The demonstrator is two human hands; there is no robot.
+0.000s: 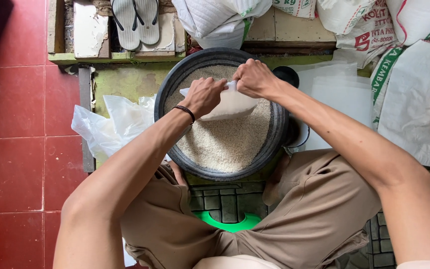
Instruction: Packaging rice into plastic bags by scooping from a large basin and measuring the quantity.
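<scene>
Both hands, left hand (pixel 202 95) and right hand (pixel 255 78), grip a plastic bag (pixel 232 104) over red floor tiles (pixel 11 149).

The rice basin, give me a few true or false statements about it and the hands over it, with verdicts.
1. Both hands, left hand and right hand, grip a small clear plastic bag. True.
2. The black basin is empty. False: it holds pale rice grain.
3. A dark band circles the left wrist. True.
4. The bag is held over the red floor tiles. False: it is over the basin.
5. A pair of flip-flops lies beyond the basin. True.
</scene>
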